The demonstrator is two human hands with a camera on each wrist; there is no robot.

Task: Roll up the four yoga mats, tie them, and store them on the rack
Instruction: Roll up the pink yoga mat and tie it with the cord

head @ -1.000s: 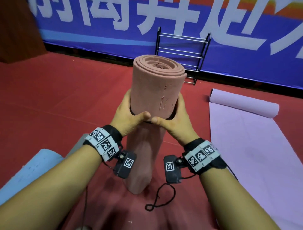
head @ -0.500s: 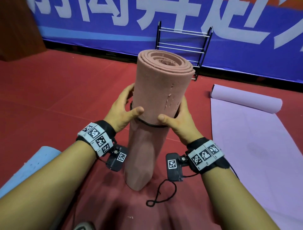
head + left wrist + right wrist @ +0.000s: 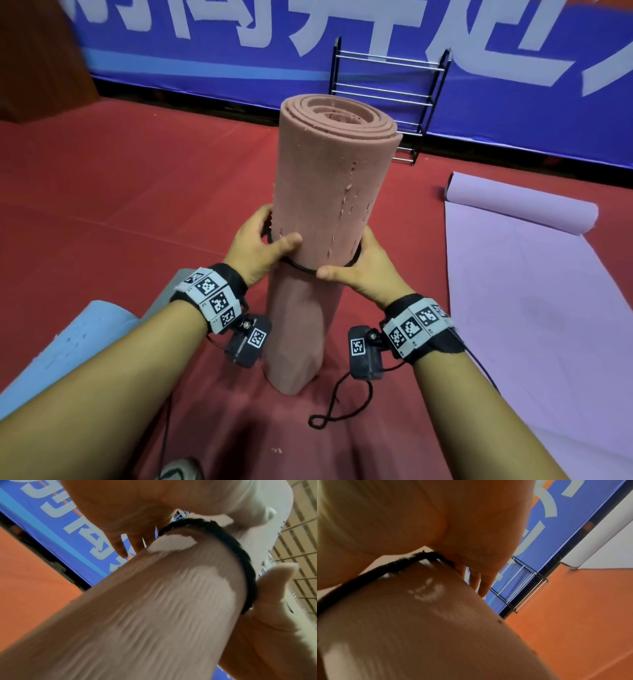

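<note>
Floor: red carpet (image 3: pixel 137 205) runs back to a blue banner (image 3: pixel 513 113) with large white characters, along the far wall.
Pink mat: rolled tight, the pink mat (image 3: pixel 329 192) stands upright on the carpet, its spiral end facing up.
Band: a black band (image 3: pixel 301 268) circles the pink mat about halfway up its length; the wrist views show it snug against the foam.
Left hand: the left hand (image 3: pixel 257 250) wraps the pink mat from its left side, thumb pressed on the front just above the band, fingers curled behind.
Right hand: the right hand (image 3: pixel 366 263) clasps the pink mat from its right side, thumb lying on the front at the band.
Rack: a black metal rack (image 3: pixel 387 92) with silver rails stands behind the pink mat, against the banner.
Purple mat: right of the pink mat, a purple mat (image 3: pixel 534 291) lies mostly flat, its far end curled into a roll.
Blue mat: left of the pink mat, a blue mat (image 3: pixel 68 346) lies at the near edge.
Cord: a loose black cord (image 3: pixel 342 407) loops on the carpet just beside the pink mat's base.
</note>
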